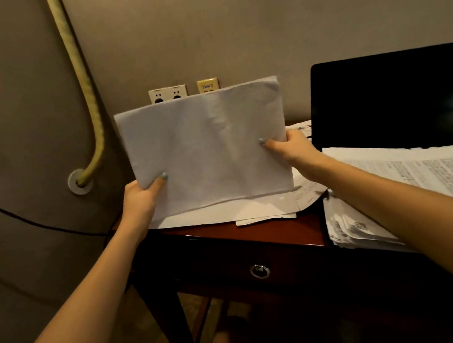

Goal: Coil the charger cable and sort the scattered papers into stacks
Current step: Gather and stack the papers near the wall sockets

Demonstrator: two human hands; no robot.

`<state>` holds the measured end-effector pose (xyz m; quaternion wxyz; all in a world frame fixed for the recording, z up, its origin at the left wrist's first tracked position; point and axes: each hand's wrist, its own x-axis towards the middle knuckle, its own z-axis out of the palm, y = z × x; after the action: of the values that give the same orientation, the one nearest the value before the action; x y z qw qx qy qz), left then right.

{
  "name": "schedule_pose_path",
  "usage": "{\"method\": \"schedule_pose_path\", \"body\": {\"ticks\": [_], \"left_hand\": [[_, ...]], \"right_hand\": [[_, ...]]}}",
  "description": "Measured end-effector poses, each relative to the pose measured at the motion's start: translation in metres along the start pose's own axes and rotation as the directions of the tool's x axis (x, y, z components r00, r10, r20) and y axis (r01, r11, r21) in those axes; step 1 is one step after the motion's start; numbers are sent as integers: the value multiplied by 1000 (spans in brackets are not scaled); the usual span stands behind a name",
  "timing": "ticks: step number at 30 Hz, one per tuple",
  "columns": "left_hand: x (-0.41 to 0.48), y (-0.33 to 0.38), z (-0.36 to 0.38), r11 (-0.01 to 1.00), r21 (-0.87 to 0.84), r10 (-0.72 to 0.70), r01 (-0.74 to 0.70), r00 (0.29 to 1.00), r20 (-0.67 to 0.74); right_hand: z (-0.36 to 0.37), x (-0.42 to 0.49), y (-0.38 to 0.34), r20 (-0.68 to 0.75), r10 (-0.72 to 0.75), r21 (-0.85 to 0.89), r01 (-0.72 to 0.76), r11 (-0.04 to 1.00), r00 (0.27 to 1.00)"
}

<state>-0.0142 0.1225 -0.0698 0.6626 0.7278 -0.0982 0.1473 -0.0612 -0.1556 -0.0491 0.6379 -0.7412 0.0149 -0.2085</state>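
Black cable (18, 220): trails uncoiled at far left, beside the desk. Left hand (141, 197): thumb and fingers pinch the lower left edge of the white paper sheaf (208, 150), held upright over the wooden desk (271, 233). Right hand (295, 145): pinches its right edge. Sheaf likely light, floppy, crease-prone; best gripped at opposite edges. Printed stack (421, 174): far right.
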Motion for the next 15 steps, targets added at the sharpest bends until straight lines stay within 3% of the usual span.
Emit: {"method": "schedule_pose_path", "body": {"ticks": [5, 10, 15], "left_hand": [[15, 33, 22, 997, 49, 49, -52, 997, 54], [0, 57, 81, 996, 88, -16, -5, 971, 238], [-39, 73, 139, 999, -29, -14, 29, 902, 432]], "right_hand": [[-37, -1, -36, -175, -56, -75, 43, 996, 983], [-110, -25, -45, -251, 35, -211, -90, 973, 967], [-185, -72, -43, -344, 44, -390, -185, 902, 938]]}}
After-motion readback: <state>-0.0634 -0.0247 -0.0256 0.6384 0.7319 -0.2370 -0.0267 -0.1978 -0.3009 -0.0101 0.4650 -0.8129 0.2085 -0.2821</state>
